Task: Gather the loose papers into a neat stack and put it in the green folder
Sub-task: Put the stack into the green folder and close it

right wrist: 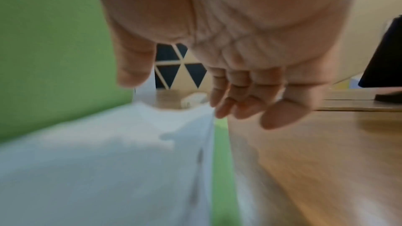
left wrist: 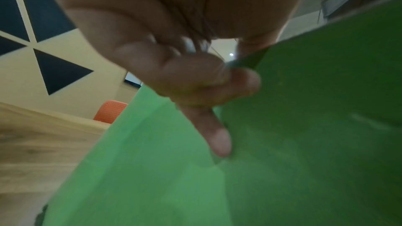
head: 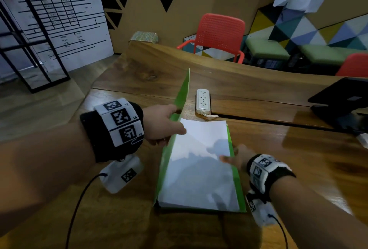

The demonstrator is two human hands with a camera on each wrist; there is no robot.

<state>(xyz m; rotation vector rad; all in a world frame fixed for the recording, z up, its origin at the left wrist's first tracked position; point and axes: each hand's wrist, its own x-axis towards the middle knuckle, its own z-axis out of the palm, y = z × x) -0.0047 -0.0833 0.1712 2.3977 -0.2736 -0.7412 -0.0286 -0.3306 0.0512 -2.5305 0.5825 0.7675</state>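
Left hand [head: 162, 124] pinches the thin, floppy cover of the green folder [head: 180, 97] by its edge; right hand [head: 238, 158], fingers relaxed, touches the light, slippery paper stack [head: 197, 169].

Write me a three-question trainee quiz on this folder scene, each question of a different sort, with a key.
1. True or false: the paper stack already lies inside the open green folder.
2. Which hand holds the raised folder cover? A) left hand B) right hand C) neither
3. Fill in: the white item on the table just beyond the folder is a power ____.

Key: 1 true. 2 A; the left wrist view shows its grip pinching the cover's edge, while the right hand's fingers hang relaxed by the stack's right edge. 3 strip.
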